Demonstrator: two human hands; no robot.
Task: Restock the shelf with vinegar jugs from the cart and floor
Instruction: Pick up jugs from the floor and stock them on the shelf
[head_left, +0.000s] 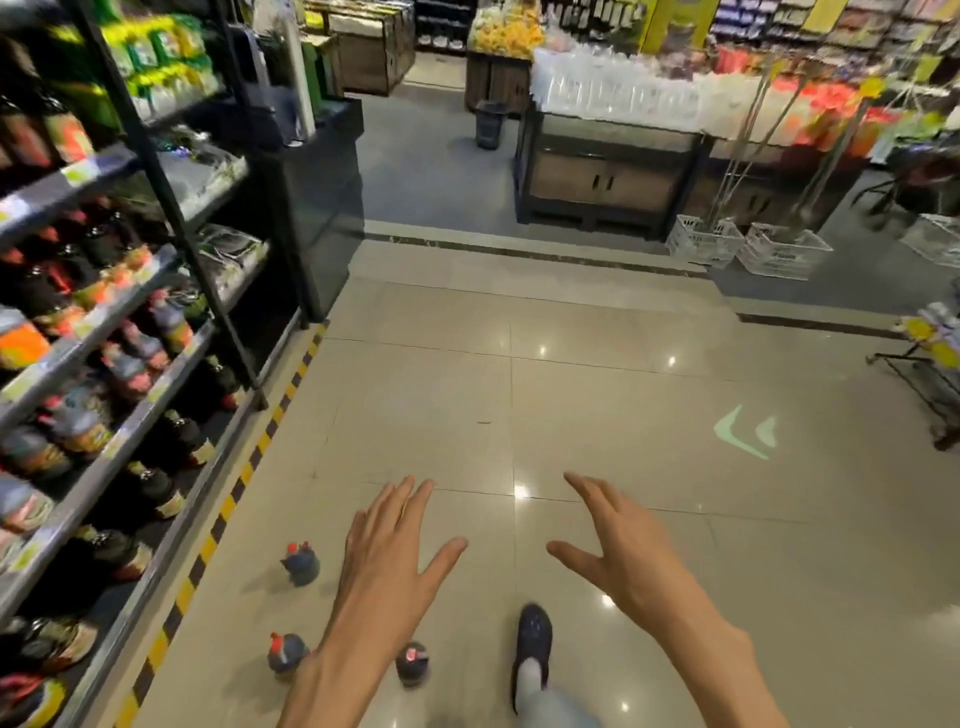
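Three dark vinegar jugs with red caps stand on the tiled floor at the bottom left: one (300, 562) farther out, one (285, 656) beside my left forearm, one (413, 661) between my arms. My left hand (390, 551) and my right hand (615, 545) are both stretched out in front of me above the floor, fingers straight and spread, holding nothing. The shelf (130, 415) runs along the left, its tiers filled with dark jugs and bottles. No cart with jugs can be made out clearly.
A yellow-black striped line (249, 467) borders the shelf base. My dark shoe (532, 642) is near the bottom centre. A wire rack on wheels (930, 379) stands at the right edge. White crates (748, 247) and display counters lie ahead.
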